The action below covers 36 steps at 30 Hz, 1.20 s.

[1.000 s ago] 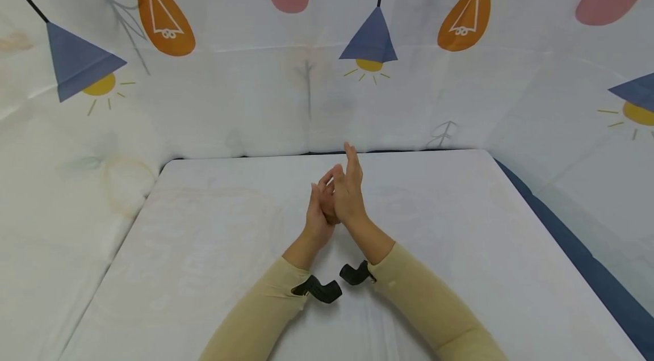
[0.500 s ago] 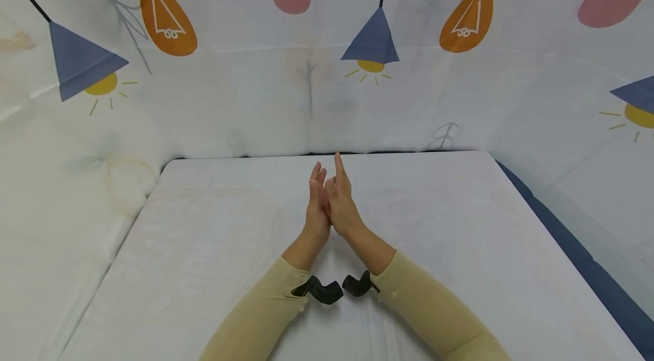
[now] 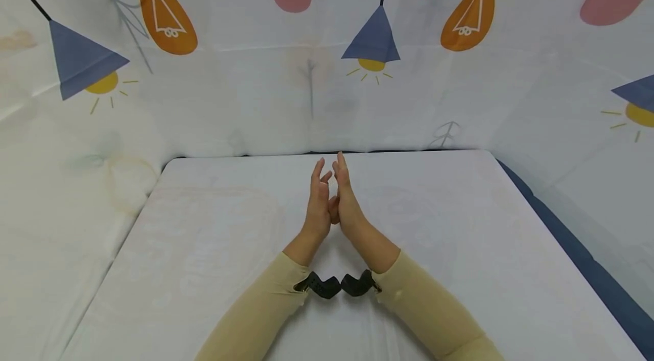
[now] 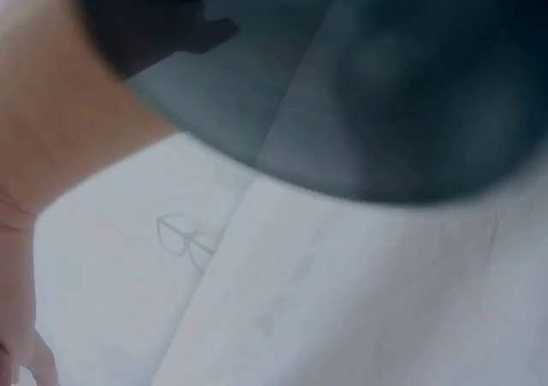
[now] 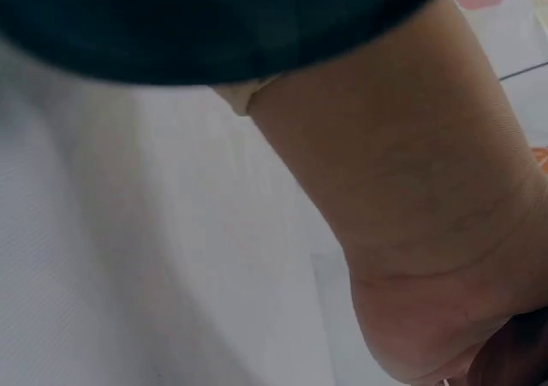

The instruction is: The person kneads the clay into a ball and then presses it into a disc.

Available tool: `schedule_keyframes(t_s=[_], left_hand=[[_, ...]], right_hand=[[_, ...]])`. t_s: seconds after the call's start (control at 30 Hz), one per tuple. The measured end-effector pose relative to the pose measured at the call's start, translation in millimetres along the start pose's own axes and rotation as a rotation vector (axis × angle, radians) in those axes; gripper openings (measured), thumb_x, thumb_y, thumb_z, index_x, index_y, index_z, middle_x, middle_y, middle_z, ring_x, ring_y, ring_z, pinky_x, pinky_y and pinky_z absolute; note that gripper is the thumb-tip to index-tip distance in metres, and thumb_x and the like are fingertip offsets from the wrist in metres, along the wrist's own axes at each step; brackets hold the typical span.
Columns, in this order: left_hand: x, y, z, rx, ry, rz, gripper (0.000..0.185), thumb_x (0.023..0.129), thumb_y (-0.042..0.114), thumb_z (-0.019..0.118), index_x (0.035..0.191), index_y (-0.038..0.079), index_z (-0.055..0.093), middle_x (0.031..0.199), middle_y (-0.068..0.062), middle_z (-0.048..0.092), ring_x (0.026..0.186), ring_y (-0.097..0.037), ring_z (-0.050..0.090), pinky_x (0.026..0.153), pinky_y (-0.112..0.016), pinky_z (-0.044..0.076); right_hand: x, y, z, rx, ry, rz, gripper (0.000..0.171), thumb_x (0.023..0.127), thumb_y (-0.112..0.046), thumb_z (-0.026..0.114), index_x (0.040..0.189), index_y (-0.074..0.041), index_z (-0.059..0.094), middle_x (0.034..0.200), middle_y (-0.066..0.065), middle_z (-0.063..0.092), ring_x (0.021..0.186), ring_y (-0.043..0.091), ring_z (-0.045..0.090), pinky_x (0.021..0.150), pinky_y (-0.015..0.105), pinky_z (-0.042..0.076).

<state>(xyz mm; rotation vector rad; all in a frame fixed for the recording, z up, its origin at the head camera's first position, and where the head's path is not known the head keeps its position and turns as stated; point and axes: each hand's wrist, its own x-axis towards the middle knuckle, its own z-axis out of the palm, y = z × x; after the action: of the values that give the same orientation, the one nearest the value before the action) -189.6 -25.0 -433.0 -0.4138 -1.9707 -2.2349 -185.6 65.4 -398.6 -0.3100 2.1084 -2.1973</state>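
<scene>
My left hand and right hand stand upright side by side over the middle of a white table, palms facing each other and touching near the heels. All fingers point up and away, nearly straight, and nothing lies between them. Both forearms wear beige sleeves with a black wrist camera mount at each cuff. The left wrist view is mostly a dark blur with my left forearm at the edge. The right wrist view shows only my right wrist above the white cloth.
A white cloth backdrop printed with lamps and orange bulbs walls the table at the back and both sides. A dark blue strip runs along the table's right edge.
The right hand has slid back from its forward, offset position and now lines up with the left. The left fingers have straightened, and both wrists have moved closer together.
</scene>
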Motion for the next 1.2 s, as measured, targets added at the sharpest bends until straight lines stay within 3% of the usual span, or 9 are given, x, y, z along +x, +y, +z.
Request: schedule_keyframes(t_s=[0.17,0.27,0.4,0.6,0.87,0.93,1.0,1.17,1.2], left_hand=[[-0.6,2.5,0.6,0.185,-0.105,0.072,0.106,0.084,0.089,0.022,0.161,0.017,0.010,0.165,-0.010,0.012,0.147,-0.029,0.025,0.096,-0.048,0.047],[-1.6,5.8,1.8,0.207,-0.151,0.060,0.106,0.083,0.089,0.020,0.162,0.019,0.008,0.165,-0.010,0.010,0.148,-0.035,0.022,0.099,-0.060,0.044],[-1.7,10.9,2.4,0.099,-0.152,0.003,0.102,0.084,0.089,0.018,0.162,0.024,0.008,0.163,-0.012,0.019,0.148,-0.030,0.021,0.100,-0.063,0.040],[-1.8,14.3,1.4,-0.022,-0.119,0.011,0.097,0.089,0.085,0.017,0.162,0.021,0.011,0.167,-0.002,0.011,0.150,-0.028,0.022,0.113,-0.064,0.022],[3.0,19.3,1.1,-0.079,-0.050,0.043,0.103,0.086,0.088,0.024,0.161,0.019,0.013,0.166,-0.005,0.011,0.149,-0.031,0.023,0.116,-0.060,0.015],[5.7,19.8,0.9,-0.097,-0.043,0.065,0.105,0.086,0.088,0.026,0.161,0.017,0.012,0.166,-0.006,0.011,0.149,-0.029,0.023,0.117,-0.058,0.016],[8.6,19.9,0.4,-0.097,-0.034,0.087,0.107,0.085,0.088,0.028,0.161,0.014,0.011,0.166,-0.006,0.011,0.149,-0.027,0.023,0.118,-0.054,0.015],[12.9,18.2,-2.5,0.025,0.005,0.129,0.108,0.085,0.088,0.026,0.160,0.011,0.013,0.165,-0.006,0.014,0.149,-0.028,0.021,0.119,-0.053,0.016],[13.2,17.7,-3.3,0.061,0.014,0.136,0.107,0.086,0.088,0.025,0.160,0.012,0.014,0.165,-0.007,0.016,0.149,-0.029,0.021,0.117,-0.055,0.019]], right_hand=[[4.7,-5.9,-5.1,0.067,0.038,0.074,0.065,0.100,-0.066,0.016,0.160,-0.043,0.001,0.167,-0.001,0.007,0.089,0.016,0.047,0.060,0.025,0.032],[9.2,-6.7,-6.9,0.074,0.066,0.080,0.065,0.100,-0.063,0.023,0.159,-0.045,0.001,0.167,-0.005,0.004,0.116,0.027,0.049,0.084,0.037,0.043],[15.6,-2.5,-8.6,0.069,0.064,0.031,0.072,0.098,-0.061,0.034,0.160,-0.043,0.001,0.167,-0.005,-0.001,0.152,0.027,0.002,0.117,0.061,0.006],[20.4,8.3,-9.4,-0.084,0.027,-0.050,0.077,0.097,-0.061,0.039,0.160,-0.041,-0.002,0.167,-0.001,0.006,0.153,0.023,0.006,0.115,0.064,0.009],[13.2,15.0,-2.2,-0.046,-0.025,-0.102,0.113,0.078,-0.091,0.043,0.162,-0.031,-0.002,0.167,0.006,0.000,0.152,0.032,0.007,0.116,0.063,0.014],[10.6,13.7,-0.9,-0.080,-0.025,-0.125,0.111,0.079,-0.092,0.038,0.162,-0.030,-0.002,0.168,0.006,0.002,0.151,0.026,0.010,0.116,0.060,0.015],[7.7,12.1,-0.2,-0.133,-0.015,-0.129,0.108,0.081,-0.092,0.030,0.162,-0.029,-0.001,0.167,0.007,0.007,0.130,0.026,0.046,0.104,0.051,0.039],[0.9,7.2,1.1,-0.054,-0.035,-0.087,0.090,0.090,-0.085,0.023,0.161,-0.035,0.003,0.166,0.005,0.015,0.127,0.028,0.049,0.103,0.048,0.039],[0.1,6.2,1.4,-0.028,-0.047,-0.087,0.088,0.090,-0.084,0.023,0.161,-0.036,0.004,0.166,0.006,0.016,0.142,0.027,0.034,0.113,0.052,0.028]])
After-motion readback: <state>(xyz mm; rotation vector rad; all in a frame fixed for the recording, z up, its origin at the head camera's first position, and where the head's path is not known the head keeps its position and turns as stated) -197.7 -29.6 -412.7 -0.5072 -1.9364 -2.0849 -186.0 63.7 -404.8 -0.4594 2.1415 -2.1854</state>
